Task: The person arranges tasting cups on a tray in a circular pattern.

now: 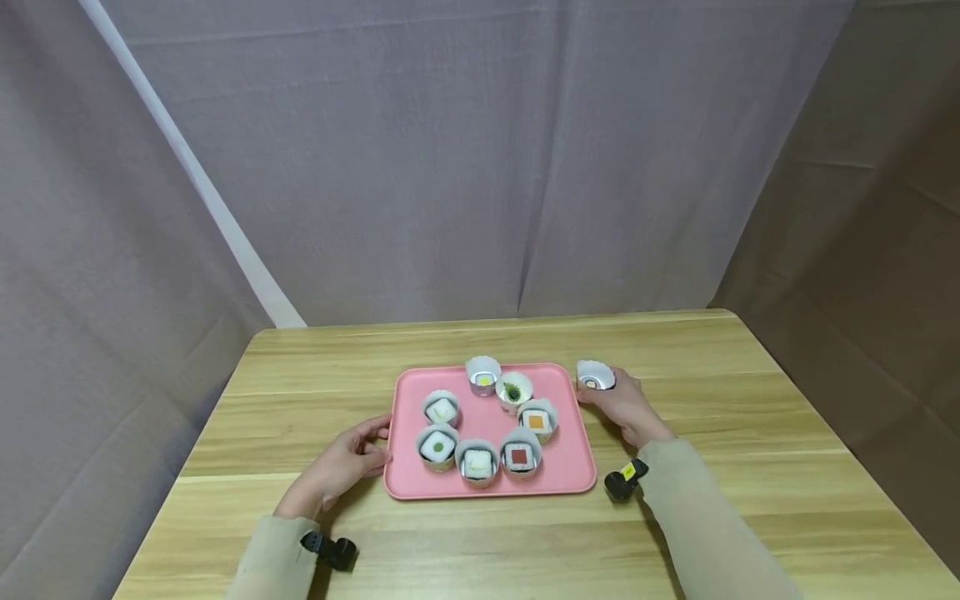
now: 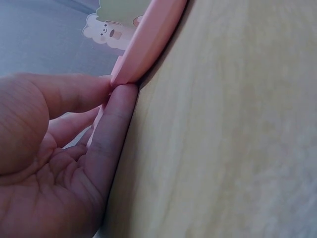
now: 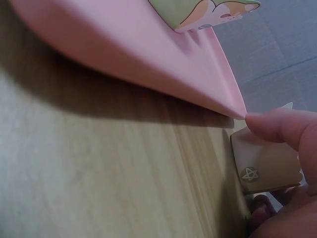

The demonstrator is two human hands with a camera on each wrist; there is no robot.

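A pink tray (image 1: 487, 487) lies on the wooden table, holding several small paper baking cups with silvery insides. My left hand (image 1: 345, 458) is at the tray's left edge; in the left wrist view its thumb (image 2: 74, 91) and index finger (image 2: 116, 129) pinch the rim, one on each side. Past the tray's far right corner, my right hand (image 1: 624, 404) grips another baking cup (image 1: 595, 373) with a small round pale spot showing at its bottom. In the right wrist view this cup (image 3: 267, 161) bears a star mark, and the thumb (image 3: 277, 124) lies along it, its tip right at the tray's corner.
Cups on the tray form a rough ring, with white squares topped in red (image 1: 521, 456), orange (image 1: 536, 422) or green (image 1: 438, 447). One at the back (image 1: 483, 377) shows yellow, another (image 1: 515, 390) a green leafy piece. Grey cloth (image 1: 420, 183) hangs behind the table.
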